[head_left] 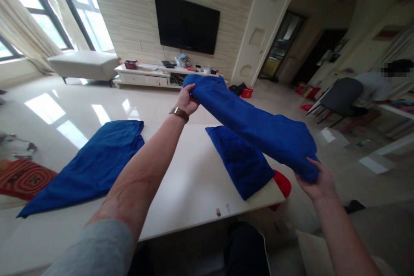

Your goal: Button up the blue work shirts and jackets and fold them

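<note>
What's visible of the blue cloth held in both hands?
The cloth is plain blue, apparently soft fabric, folded into a long strip with rounded folds and slight creases. It is held up off the table, slanting down rightward in the view. The left hand grips one end, the right hand the other.

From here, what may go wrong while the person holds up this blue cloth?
The raised cloth hangs between the left hand and right hand; if one grip slips, that end may drop. Another blue cloth lies near the right end of the table; a low sweep might push it off.
</note>
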A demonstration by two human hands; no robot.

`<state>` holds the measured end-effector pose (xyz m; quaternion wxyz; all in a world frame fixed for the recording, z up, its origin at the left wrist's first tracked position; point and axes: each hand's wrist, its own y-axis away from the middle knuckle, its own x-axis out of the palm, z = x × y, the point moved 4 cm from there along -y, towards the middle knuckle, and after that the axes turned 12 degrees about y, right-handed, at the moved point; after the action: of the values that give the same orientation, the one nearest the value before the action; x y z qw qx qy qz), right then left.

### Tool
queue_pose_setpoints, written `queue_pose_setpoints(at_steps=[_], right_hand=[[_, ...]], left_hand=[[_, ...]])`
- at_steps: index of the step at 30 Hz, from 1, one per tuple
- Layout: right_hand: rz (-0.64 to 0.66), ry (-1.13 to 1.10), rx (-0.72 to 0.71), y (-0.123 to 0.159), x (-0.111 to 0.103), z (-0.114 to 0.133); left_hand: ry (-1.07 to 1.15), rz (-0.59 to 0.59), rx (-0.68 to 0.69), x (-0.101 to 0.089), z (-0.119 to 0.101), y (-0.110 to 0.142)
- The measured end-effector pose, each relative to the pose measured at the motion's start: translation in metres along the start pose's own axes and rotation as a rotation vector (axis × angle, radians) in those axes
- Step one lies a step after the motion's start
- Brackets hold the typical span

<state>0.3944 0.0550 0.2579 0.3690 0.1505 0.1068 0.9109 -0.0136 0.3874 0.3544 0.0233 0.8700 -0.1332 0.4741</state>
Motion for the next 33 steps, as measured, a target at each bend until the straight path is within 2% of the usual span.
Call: queue_pose_setpoints(at_steps=[2, 4, 7, 9, 11, 12, 13, 15, 16, 17, 18, 19, 21, 22, 24, 26, 29, 33], right_hand=[[-0.041, 0.005, 0.089, -0.017, 0.001, -0.043], [-0.069, 0.048, 0.154, -0.033, 0.006, -0.101], [0.021, 0.175, 0.277, -0.049, 0.014, -0.196], [0.086, 0.307, 0.342, -0.054, 0.011, -0.244], [0.147, 0.559, 0.353, -0.058, -0.003, -0.27], [0.135, 0.725, 0.314, -0.06, -0.014, -0.272], [0.069, 0.901, 0.233, -0.063, -0.025, -0.268], [-0.159, 1.182, -0.063, -0.067, -0.043, -0.245], [-0.24, 1.268, -0.245, -0.068, -0.045, -0.233], [-0.257, 1.325, -0.413, -0.068, -0.042, -0.226], [-0.199, 1.373, -0.544, -0.067, -0.034, -0.225], [-0.079, 1.434, -0.61, -0.068, -0.024, -0.23], [0.185, 1.601, -0.562, -0.071, -0.001, -0.255], [0.263, 1.693, -0.495, -0.073, 0.009, -0.271], [0.305, 1.841, -0.395, -0.079, 0.026, -0.297], [0.282, 1.907, -0.381, -0.09, 0.045, -0.314], [0.279, 1.921, -0.361, -0.109, 0.083, -0.322], [0.275, 1.884, -0.234, -0.116, 0.135, -0.313]], left_hand=[[-0.195, -0.127, -0.063, -0.02, 0.033, -0.012], [-0.468, -0.237, -0.149, -0.056, 0.066, 0.002], [-0.584, -0.24, -0.323, -0.131, 0.113, 0.063], [-0.787, -0.146, -0.498, -0.189, 0.134, 0.118], [-0.93, -0.091, -0.53, -0.244, 0.14, 0.174], [-0.972, -0.093, -0.515, -0.268, 0.138, 0.199], [-0.996, -0.11, -0.512, -0.289, 0.135, 0.223], [-1.025, -0.162, -0.51, -0.317, 0.127, 0.262], [-1.037, -0.177, -0.505, -0.325, 0.123, 0.277], [-1.05, -0.183, -0.504, -0.328, 0.12, 0.29], [-1.064, -0.179, -0.504, -0.328, 0.118, 0.3], [-1.08, -0.169, -0.508, -0.325, 0.116, 0.308], [-1.115, -0.136, -0.523, -0.314, 0.11, 0.32], [-1.133, -0.119, -0.525, -0.309, 0.106, 0.324], [-1.167, -0.102, -0.502, -0.3, 0.094, 0.329], [-1.191, -0.137, -0.445, -0.301, 0.078, 0.331], [-1.181, -0.285, -0.311, -0.323, 0.044, 0.329], [-1.192, -0.584, -0.024, -0.376, -0.011, 0.321]])
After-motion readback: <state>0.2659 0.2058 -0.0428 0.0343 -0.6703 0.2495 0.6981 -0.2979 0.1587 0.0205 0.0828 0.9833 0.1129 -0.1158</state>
